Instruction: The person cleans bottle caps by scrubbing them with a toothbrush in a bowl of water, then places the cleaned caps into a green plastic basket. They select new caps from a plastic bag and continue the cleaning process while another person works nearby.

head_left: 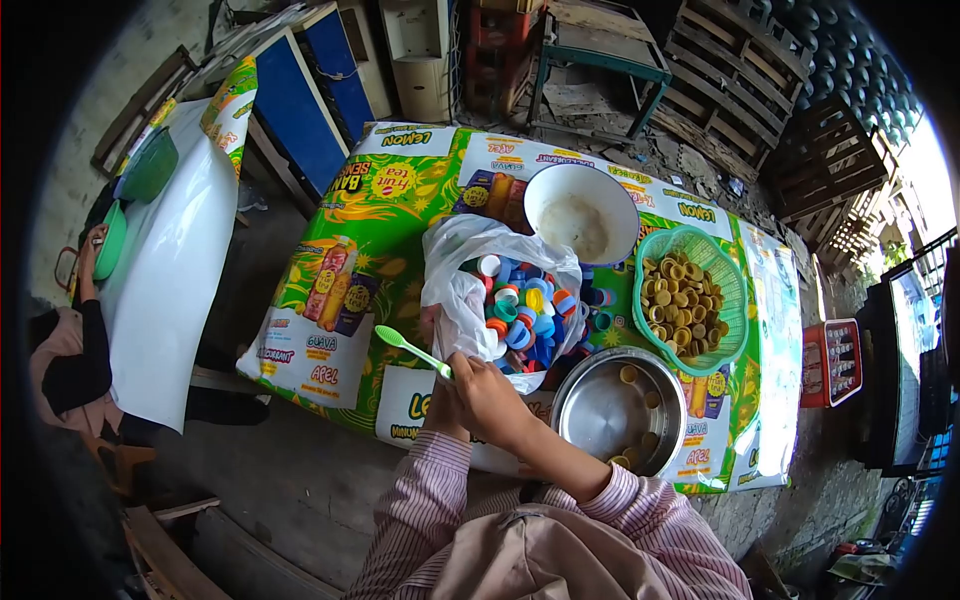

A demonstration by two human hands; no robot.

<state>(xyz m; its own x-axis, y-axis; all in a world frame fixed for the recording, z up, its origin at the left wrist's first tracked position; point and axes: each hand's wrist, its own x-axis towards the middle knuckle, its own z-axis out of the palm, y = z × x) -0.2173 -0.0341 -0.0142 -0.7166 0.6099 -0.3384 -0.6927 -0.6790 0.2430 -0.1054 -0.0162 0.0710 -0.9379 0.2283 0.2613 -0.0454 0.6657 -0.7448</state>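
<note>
A: Head view: what's in hand?
B: Right hand grips a green plastic toothbrush; left hand is hidden behind it, grip unclear.
A: Step?
B: Probably scrubbing a cap beside the white plastic bag of coloured bottle caps; next needs steady brushing.

— What are the hands doing?
— The right hand is gripping a green toothbrush, and the left hand is sitting just behind it, mostly hidden.
— And in front of them?
— A plastic bag is lying open, showing coloured bottle caps. A white bowl is standing beyond it, a green basket is holding yellow caps, and a steel bowl is holding a few more.
— Anyone else?
— A person's sleeve is showing at the left edge.
</note>
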